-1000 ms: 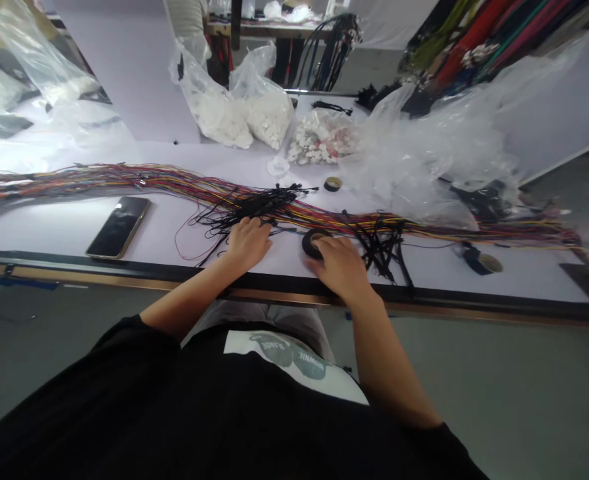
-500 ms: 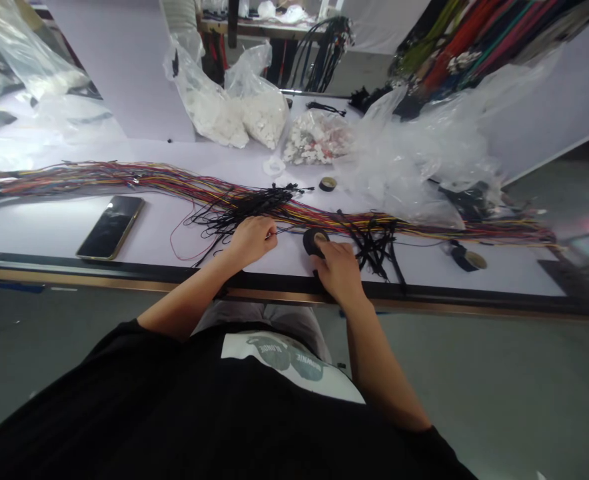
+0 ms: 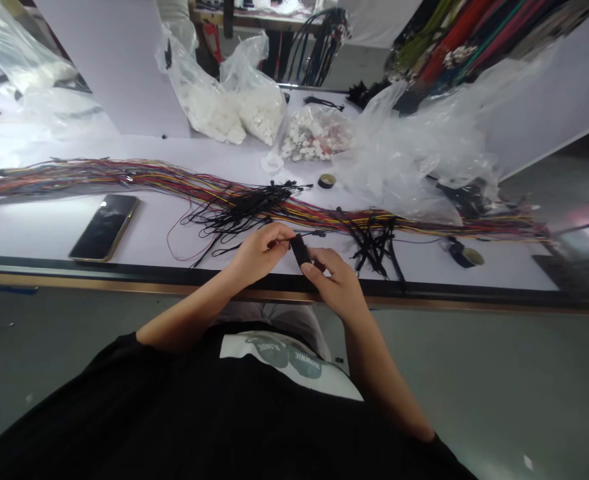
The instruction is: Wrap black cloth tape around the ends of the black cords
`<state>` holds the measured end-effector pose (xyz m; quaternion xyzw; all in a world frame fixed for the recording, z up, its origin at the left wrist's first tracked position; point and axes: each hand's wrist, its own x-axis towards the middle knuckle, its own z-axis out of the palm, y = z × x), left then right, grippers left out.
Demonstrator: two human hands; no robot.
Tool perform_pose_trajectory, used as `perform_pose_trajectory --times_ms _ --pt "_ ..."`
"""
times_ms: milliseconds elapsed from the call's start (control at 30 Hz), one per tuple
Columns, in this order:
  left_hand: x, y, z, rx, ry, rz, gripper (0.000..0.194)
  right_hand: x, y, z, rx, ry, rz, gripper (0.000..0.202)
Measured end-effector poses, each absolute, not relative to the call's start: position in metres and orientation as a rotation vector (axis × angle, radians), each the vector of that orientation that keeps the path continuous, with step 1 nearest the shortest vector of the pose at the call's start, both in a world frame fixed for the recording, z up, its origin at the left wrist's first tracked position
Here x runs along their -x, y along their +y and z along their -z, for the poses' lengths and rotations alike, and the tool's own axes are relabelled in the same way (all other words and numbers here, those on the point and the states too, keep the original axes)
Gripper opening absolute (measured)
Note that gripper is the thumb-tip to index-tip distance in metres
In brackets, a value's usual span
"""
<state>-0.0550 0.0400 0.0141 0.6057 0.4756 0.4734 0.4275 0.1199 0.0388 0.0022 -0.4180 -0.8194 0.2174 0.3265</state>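
My right hand (image 3: 337,277) grips a roll of black tape (image 3: 300,251), its wide black face turned up towards me. My left hand (image 3: 263,252) is closed in a pinch at the roll's left edge. A thin black cable (image 3: 317,233) with a small plug sticks out to the right past my left fingertips; whether a tape end is pinched with it I cannot make out. Just behind my left hand, a heap of black cables (image 3: 244,208) lies across a long bundle of coloured wires (image 3: 174,177). Right of my right hand lies a second pile of short black cables (image 3: 374,243).
A phone (image 3: 104,228) lies at the left, near the table's front edge (image 3: 139,275). Two more tape rolls, one behind the wires (image 3: 326,181) and one at the right (image 3: 467,255), rest on the table. Plastic bags of white parts (image 3: 254,110) stand at the back.
The tape roll has been lifted off the table and turned on edge in my right hand. My left hand has moved right, up against the roll.
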Motion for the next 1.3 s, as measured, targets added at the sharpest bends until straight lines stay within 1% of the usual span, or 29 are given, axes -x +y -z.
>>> perform_pose_trajectory --times_ms 133,233,267,400,467,500,533,600,633,700,767,900,1033,1133,1300 --pt "0.054 0.036 -0.015 -1.562 1.273 -1.149 0.018 -0.119 0.037 -0.003 1.084 -2.171 -0.531 0.024" --pt "0.050 0.035 -0.012 -1.642 1.343 -1.199 0.008 -0.115 0.035 -0.004 1.136 -2.173 -0.487 0.026" --pt "0.049 0.035 -0.009 -1.678 1.351 -1.221 0.005 -0.113 0.034 -0.004 1.184 -2.166 -0.479 0.026" --pt "0.044 0.033 -0.004 -1.727 1.367 -1.175 0.009 -0.105 0.029 -0.006 1.486 -2.043 -0.463 0.026" --pt "0.043 0.029 -0.008 -1.682 1.352 -1.133 0.012 -0.105 0.031 -0.005 1.597 -1.974 -0.421 0.034" --pt "0.044 0.027 -0.012 -1.660 1.329 -1.138 0.013 -0.106 0.034 -0.002 1.627 -1.962 -0.384 0.035" --pt "0.045 0.025 -0.017 -1.639 1.304 -1.168 0.015 -0.109 0.037 0.000 1.638 -1.972 -0.357 0.031" --pt "0.049 0.023 -0.027 -1.604 1.267 -1.277 0.017 -0.116 0.043 0.006 1.601 -1.993 -0.366 0.021" --pt "0.050 0.023 -0.031 -1.588 1.260 -1.332 0.016 -0.119 0.045 0.008 1.551 -1.979 -0.428 0.018" --pt "0.052 0.024 -0.034 -1.543 1.220 -1.386 0.014 -0.124 0.046 0.009 1.422 -1.882 -0.599 0.016" --pt "0.050 0.027 -0.030 -1.476 1.146 -1.382 0.017 -0.124 0.042 0.004 1.311 -1.766 -0.751 0.016" --pt "0.043 0.030 -0.014 -1.428 1.066 -1.360 0.009 -0.114 0.029 -0.011 1.183 -1.642 -0.908 0.020" --pt "0.040 0.027 -0.012 -1.478 1.103 -1.360 0.010 -0.103 0.024 -0.014 1.160 -1.533 -0.910 0.015" --pt "0.039 0.025 -0.014 -1.520 1.107 -1.342 0.010 -0.098 0.024 -0.011 1.202 -1.497 -0.884 0.016" --pt "0.038 0.023 -0.011 -1.532 1.133 -1.354 0.013 -0.095 0.025 -0.015 1.267 -1.582 -0.734 0.013"
